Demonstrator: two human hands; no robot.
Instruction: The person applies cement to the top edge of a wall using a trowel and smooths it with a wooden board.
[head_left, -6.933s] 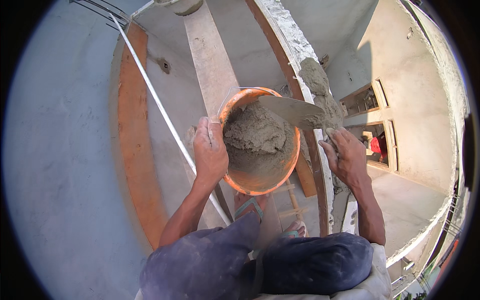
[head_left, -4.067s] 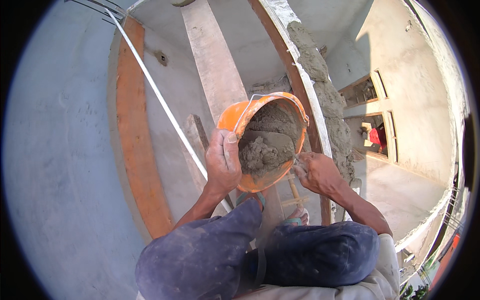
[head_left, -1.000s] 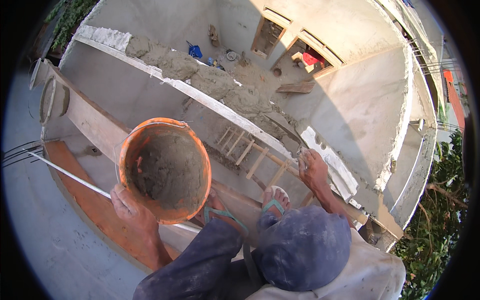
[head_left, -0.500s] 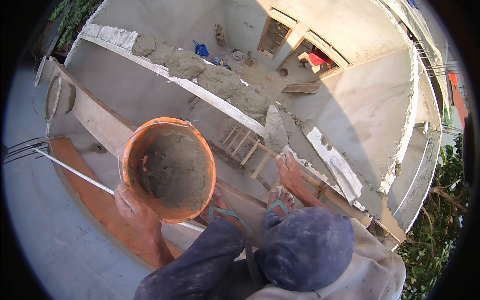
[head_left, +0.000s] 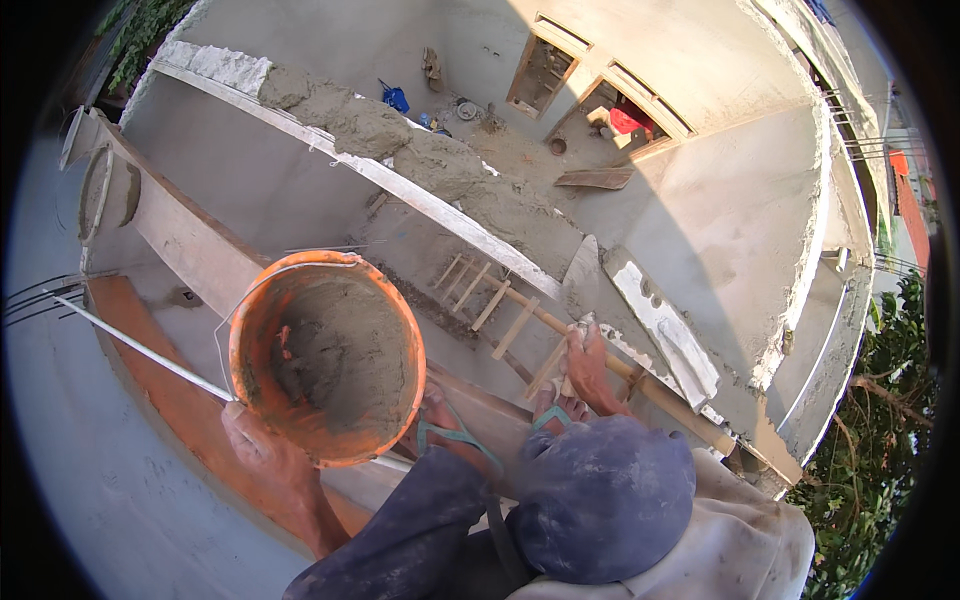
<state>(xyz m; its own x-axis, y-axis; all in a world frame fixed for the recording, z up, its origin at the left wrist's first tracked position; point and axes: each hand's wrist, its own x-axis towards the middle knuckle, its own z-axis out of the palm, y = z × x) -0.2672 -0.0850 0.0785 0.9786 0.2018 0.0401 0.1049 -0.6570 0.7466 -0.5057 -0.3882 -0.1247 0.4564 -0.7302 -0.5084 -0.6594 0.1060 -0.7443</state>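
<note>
An orange bucket [head_left: 365, 440] with a wire handle is about half full of grey wet mortar [head_left: 345, 350]. My left hand [head_left: 262, 445] grips its near left side by the rim, and the bucket is tilted toward me. In my right hand [head_left: 588, 365] is a pointing-type trowel [head_left: 581, 275], its grey pointed blade resting at or just above the wall top; I cannot tell if it touches. A thick band of mortar [head_left: 440, 165] lies along the wall top, left of the blade. Right of the blade lies a white-crusted board [head_left: 662, 325] with a slot.
A wooden ladder [head_left: 490, 305] leans below the wall, beside my right hand. My sandalled feet [head_left: 455, 435] stand on a plank [head_left: 195, 240]. A white rod [head_left: 150, 345] crosses at left. Below lie a room floor with tools [head_left: 465, 110], and window and door frames [head_left: 620, 105].
The bucket and my left hand have moved slightly down and left. My right hand and the trowel have shifted a little right and down along the wall top.
</note>
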